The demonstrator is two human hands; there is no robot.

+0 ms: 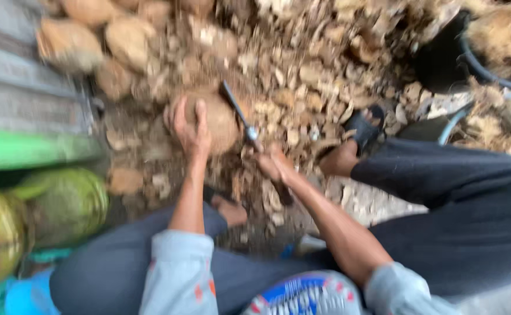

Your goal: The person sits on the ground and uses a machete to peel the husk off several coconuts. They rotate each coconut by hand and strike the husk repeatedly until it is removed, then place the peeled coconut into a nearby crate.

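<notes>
A brown husked coconut [217, 119] sits on the ground among husk chips, just ahead of the person's knees and a little left of the middle of the view. The left hand [190, 129] lies over its left side, fingers spread and curved against the shell, palm pressed to it, so the nut sits partly under and to the right of that hand. The hold is a loose cupping one, not a closed fist.

The knife [241, 116] has its dark blade laid slantwise across the nut's right edge, tip pointing up and away, touching or almost touching the shell; blur hides which. The right hand [274, 165] is wrapped closed round the knife handle, below and to the right of the coconut, clear of the left hand.

Husk scraps [302, 76] cover the ground all round. More husked coconuts [92, 35] are heaped at the upper left. Green coconuts [45, 210] lie at the lower left, near the left knee. A foot in a dark sandal [363, 125] rests to the right of the knife, and a bare foot [229, 210] shows beneath the left forearm. A black tub [442, 58] stands at the upper right.
</notes>
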